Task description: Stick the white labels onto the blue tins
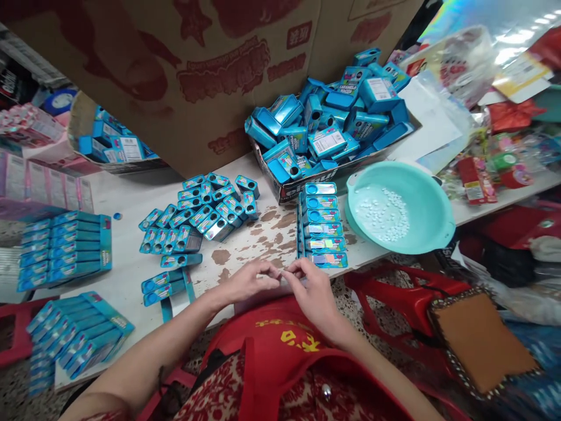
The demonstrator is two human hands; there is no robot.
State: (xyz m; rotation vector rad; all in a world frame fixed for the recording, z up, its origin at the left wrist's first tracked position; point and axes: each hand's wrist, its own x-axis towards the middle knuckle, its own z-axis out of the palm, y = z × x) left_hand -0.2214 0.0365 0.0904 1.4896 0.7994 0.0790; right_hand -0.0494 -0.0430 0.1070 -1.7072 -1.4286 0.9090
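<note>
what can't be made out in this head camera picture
All in the head view:
Whether the left hand or right hand pinches anything: too small, hidden by the fingers.
What the white pieces in the turquoise basin are: too small.
The left tray's right end: behind the large carton.
The pink boxes' full row: cut off by the left edge.

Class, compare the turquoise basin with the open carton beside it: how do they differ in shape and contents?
The basin is round, while the carton is rectangular. The basin holds small white pieces; the carton holds blue containers. The basin's contents lie low, whereas the carton's are heaped above its rim. Both stand on the table, open at the top.
</note>
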